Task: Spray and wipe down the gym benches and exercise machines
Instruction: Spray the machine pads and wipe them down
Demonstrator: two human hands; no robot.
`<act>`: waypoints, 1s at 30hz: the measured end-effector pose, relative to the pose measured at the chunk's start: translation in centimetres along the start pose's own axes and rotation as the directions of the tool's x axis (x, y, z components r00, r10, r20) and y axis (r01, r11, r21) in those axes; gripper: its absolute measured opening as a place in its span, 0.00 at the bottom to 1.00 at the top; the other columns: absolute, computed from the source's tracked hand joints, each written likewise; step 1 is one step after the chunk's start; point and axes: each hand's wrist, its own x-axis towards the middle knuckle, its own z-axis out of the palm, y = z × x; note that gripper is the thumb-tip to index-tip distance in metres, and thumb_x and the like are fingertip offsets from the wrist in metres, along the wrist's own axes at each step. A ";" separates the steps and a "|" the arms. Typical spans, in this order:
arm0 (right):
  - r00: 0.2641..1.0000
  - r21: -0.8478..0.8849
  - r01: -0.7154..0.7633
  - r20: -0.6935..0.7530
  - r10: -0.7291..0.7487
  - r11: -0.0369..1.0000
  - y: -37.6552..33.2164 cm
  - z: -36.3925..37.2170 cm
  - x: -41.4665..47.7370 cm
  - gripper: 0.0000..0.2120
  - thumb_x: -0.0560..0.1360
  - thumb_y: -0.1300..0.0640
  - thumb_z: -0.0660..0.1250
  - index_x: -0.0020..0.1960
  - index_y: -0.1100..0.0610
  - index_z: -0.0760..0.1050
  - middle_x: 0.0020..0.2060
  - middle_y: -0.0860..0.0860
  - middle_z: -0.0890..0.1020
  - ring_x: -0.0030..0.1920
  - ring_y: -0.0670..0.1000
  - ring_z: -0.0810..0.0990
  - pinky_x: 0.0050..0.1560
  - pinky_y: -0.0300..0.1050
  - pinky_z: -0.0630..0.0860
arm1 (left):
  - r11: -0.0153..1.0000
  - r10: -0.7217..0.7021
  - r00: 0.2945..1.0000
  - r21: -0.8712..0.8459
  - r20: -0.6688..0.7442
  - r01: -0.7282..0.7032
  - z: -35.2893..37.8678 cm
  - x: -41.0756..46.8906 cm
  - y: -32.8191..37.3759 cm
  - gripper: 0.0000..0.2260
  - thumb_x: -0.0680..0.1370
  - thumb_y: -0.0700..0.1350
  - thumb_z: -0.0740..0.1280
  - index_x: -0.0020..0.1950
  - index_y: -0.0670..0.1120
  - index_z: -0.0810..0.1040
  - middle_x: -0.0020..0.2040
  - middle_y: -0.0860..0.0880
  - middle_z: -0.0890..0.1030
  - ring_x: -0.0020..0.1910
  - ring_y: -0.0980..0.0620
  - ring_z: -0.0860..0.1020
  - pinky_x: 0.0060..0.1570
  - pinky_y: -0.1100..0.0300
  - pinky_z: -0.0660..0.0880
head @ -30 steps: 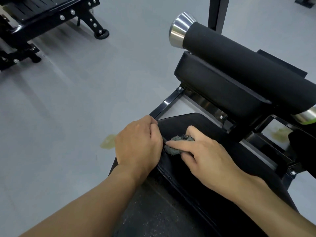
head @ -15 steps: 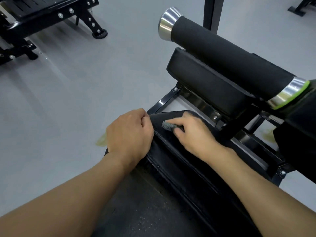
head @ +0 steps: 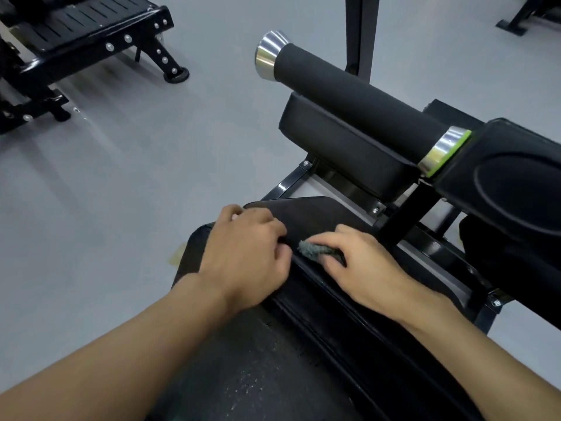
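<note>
**1. Work surface.** Black bench pad [head: 306, 212], centre of view, mounted on a black steel frame [head: 283, 186]. Finish is matte. The section nearest the camera shows pale specks.

**2. L hand** [head: 249, 256]. Palm down at the pad's left edge, knuckles up. Fingers [head: 274, 230] are curled and pressed together, w/ tips turned under toward the seam. Cannot tell whether they grip the edge or only rest on it.

**3. R hand** [head: 361, 268]. Palm down on the pad, just right of the L hand and not touching it. The thumb and fingers [head: 328, 237] pinch the cloth and hold it against the pad.

**4. Cloth** [head: 308, 250]. Small grey fuzzy wad. It lies on the bench pad between the two hands. Approx. half is hidden under the R hand, and only the left end shows.

**5. Beyond the pad.**
- Black foam roller [head: 349, 95], tilted, w/ a chrome end cap [head: 268, 54] at its left end.
- A chrome collar w/ green ring [head: 449, 151] sits at the roller's right end.
- A second black pad [head: 343, 147] sits directly below the roller.
- A black upright post [head: 361, 25] stands behind it.

**6. Surroundings.** Grey floor [head: 151, 177]. A yellowish mark [head: 176, 253] lies on the floor beside the pad's left side. Another black machine [head: 79, 41] stands top left, well apart from the bench.
</note>
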 end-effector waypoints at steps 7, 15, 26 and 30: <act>1.000 0.045 -0.006 -0.022 0.007 0.999 0.1 0.9 3.2 0.10 0.78 0.56 0.66 0.55 0.42 0.78 0.46 0.48 0.75 0.48 0.51 0.77 0.50 0.54 0.77 | 0.996 0.024 0.999 -0.084 -0.035 -0.027 0.9 -0.9 0.6 0.19 0.74 0.49 0.54 0.49 0.50 0.84 0.50 0.55 0.84 0.54 0.53 0.80 0.57 0.60 0.64; 0.997 0.075 -0.068 -0.031 0.071 0.995 2.1 1.0 2.4 0.13 0.79 0.55 0.65 0.59 0.41 0.81 0.46 0.44 0.73 0.52 0.51 0.78 0.51 0.46 0.74 | 0.996 0.049 0.998 -0.067 -0.042 -0.051 1.1 -0.7 0.4 0.19 0.74 0.51 0.52 0.47 0.50 0.83 0.47 0.55 0.83 0.53 0.53 0.79 0.58 0.60 0.62; 0.991 0.037 -0.122 -0.054 0.124 0.992 3.0 1.4 3.3 0.14 0.79 0.56 0.64 0.59 0.42 0.81 0.52 0.49 0.79 0.55 0.52 0.77 0.55 0.45 0.73 | 0.993 0.095 0.995 -0.064 -0.038 -0.098 1.4 -0.4 0.0 0.18 0.74 0.51 0.50 0.45 0.51 0.80 0.44 0.56 0.80 0.50 0.54 0.77 0.57 0.58 0.63; 0.988 -0.023 -0.148 -0.047 0.147 0.989 2.8 1.7 5.8 0.14 0.79 0.56 0.63 0.61 0.44 0.81 0.56 0.50 0.80 0.60 0.54 0.77 0.59 0.45 0.73 | 0.993 0.104 0.994 -0.051 -0.039 -0.106 1.4 -0.4 0.1 0.17 0.75 0.51 0.50 0.44 0.52 0.79 0.42 0.56 0.79 0.48 0.53 0.76 0.57 0.58 0.63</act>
